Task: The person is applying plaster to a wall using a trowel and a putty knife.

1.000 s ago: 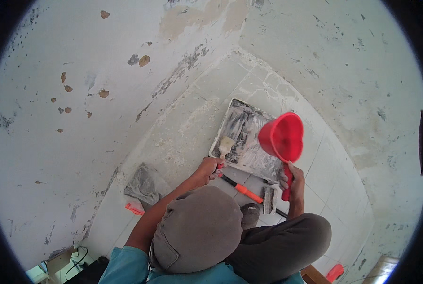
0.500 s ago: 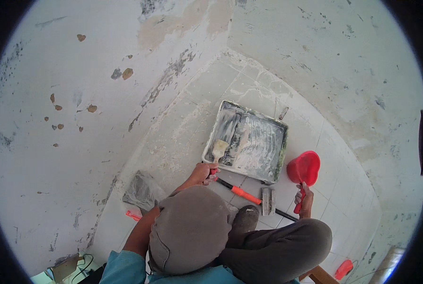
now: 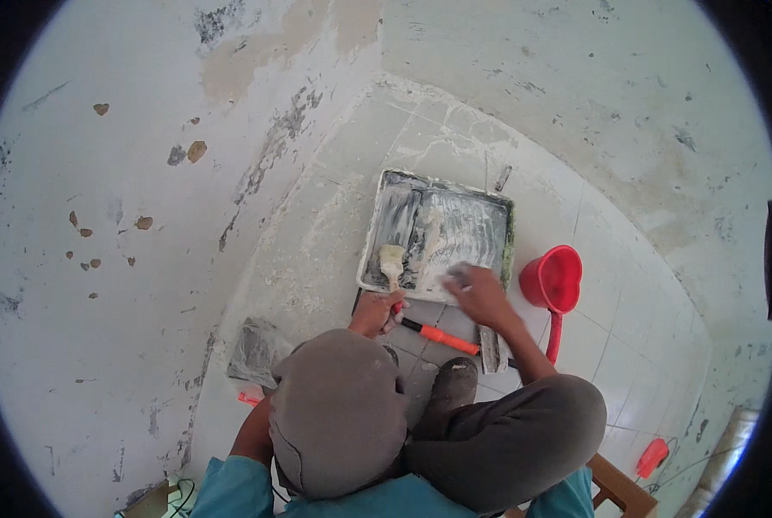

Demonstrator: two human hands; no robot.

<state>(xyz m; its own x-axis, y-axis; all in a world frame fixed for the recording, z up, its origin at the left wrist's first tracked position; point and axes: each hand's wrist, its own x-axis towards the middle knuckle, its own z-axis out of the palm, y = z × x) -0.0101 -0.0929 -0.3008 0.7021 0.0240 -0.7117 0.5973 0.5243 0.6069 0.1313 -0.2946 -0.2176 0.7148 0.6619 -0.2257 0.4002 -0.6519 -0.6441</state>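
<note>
My left hand [image 3: 376, 312] is closed round the red handle of a paintbrush [image 3: 392, 263]. Its pale bristles rest over the front left part of a paint tray [image 3: 511, 246] smeared with white and dark residue. Above the tray's front edge hovers my right hand [image 3: 481, 295], its fingers blurred by motion; whether it holds anything does not show. A red plastic dipper [image 3: 552, 278] stands on the floor right of the tray, its handle toward me and free of my hand. A long tool with an orange grip [image 3: 449, 339] and a metal-bladed scraper [image 3: 492, 351] lie before my shoe.
Left of my knee sits a clear plastic bag [image 3: 258, 352] with something dark inside. A small grey piece [image 3: 503, 178] lies past the tray. Scuffed walls [image 3: 144, 285] meet at the far corner. A red object [image 3: 652, 457] and a wooden stool [image 3: 619, 488] are at lower right.
My right hand has let go of the red dipper's handle and moved left to the tray's front edge. My left hand still holds the paintbrush at the tray. The view has shifted slightly.
</note>
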